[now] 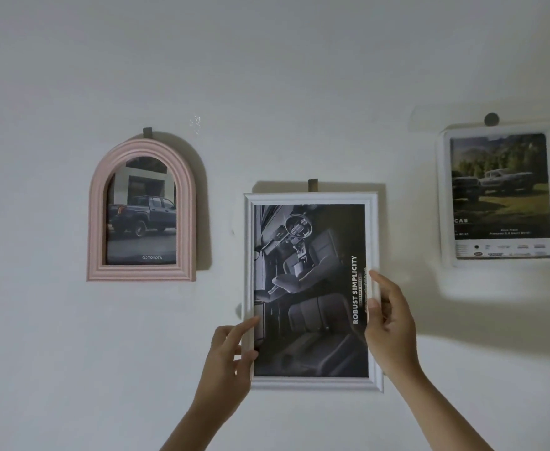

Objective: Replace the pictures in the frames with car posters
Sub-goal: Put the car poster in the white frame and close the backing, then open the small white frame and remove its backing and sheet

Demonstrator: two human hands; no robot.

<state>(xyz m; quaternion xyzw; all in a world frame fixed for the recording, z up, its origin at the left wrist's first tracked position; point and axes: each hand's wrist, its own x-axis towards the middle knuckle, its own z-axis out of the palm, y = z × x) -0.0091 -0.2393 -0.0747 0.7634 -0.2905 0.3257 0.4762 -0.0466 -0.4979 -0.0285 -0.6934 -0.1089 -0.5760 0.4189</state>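
Note:
Three frames hang on a white wall. The middle one is a white rectangular frame (312, 384) holding a dark car-interior poster (309, 288) with "ROBUST SIMPLICITY" printed sideways. My left hand (231, 356) grips its lower left edge. My right hand (389, 327) grips its right edge. At the left, a pink arched frame (97, 222) shows a dark pickup truck poster (141, 219). At the right, another white frame (443, 196) shows a poster of trucks in a field (501, 190).
Each frame hangs from a small hook: a grey tab above the pink frame (147, 132), another above the middle frame (313, 185), a round one above the right frame (491, 119). Bare wall surrounds the frames.

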